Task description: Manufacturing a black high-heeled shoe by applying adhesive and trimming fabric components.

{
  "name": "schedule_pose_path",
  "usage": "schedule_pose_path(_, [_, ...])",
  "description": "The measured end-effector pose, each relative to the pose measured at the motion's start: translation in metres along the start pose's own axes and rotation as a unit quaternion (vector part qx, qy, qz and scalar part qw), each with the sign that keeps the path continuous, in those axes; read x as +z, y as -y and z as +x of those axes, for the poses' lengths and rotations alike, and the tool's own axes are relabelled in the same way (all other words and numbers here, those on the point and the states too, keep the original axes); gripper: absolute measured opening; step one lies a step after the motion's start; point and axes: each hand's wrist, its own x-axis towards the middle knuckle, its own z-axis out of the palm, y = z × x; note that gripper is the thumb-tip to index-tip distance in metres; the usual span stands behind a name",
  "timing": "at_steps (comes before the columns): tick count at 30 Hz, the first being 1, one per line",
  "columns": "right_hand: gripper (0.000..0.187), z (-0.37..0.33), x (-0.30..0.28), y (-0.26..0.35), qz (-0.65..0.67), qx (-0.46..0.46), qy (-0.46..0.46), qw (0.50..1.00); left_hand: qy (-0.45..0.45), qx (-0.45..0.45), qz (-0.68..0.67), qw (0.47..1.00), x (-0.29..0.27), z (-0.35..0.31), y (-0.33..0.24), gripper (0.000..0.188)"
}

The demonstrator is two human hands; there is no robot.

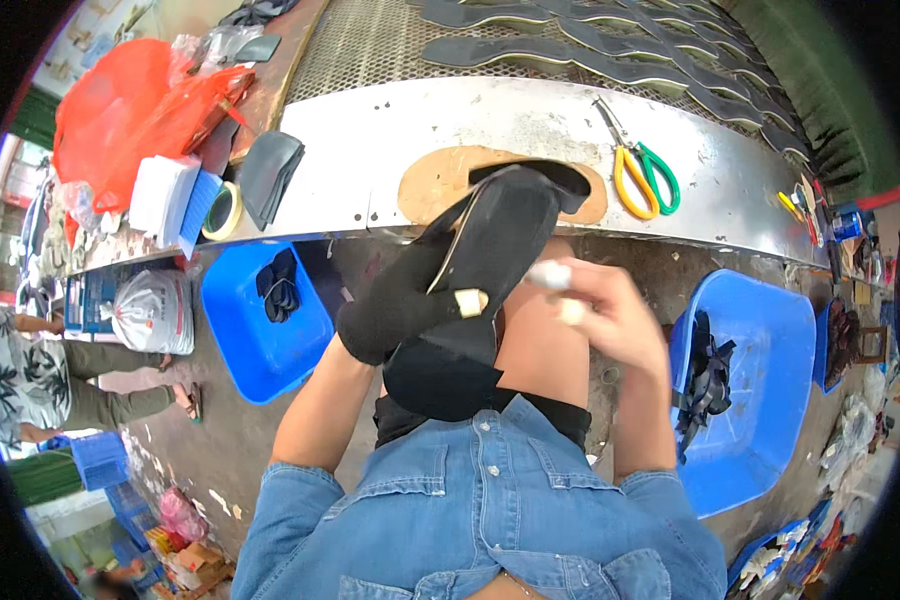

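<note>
My left hand, in a black glove with a pale wrap at the thumb tip, is closed around a black sole-shaped shoe piece. The piece is tilted, its far end over the bench edge and its near end above my lap. Black flaps of material hang at its near end, and a curved black band shows at the far end. Beyond it, a tan oval board lies on the bench. Just right of the piece is my bare right hand, with white finger coverings. Motion blurs its fingers, so their grip cannot be told.
Yellow-and-green-handled cutters lie on the metal bench. Behind, several black soles rest on mesh. Blue bins flank my legs, holding black pieces. A tape roll and red bag sit left; a person stands beyond.
</note>
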Motion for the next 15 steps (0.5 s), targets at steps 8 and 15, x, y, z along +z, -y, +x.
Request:
schedule_pose_path(8, [0.094,0.04,0.042,0.007,0.391,-0.238,-0.091,0.884,0.106,0.009,0.11,0.988,-0.012,-0.01,0.002,0.07])
schedule_pose_path(15, [0.037,0.029,0.018,0.012,0.079,-0.212,-0.203,0.953,0.114,0.033,0.124,0.985,-0.015,-0.008,0.006,0.068])
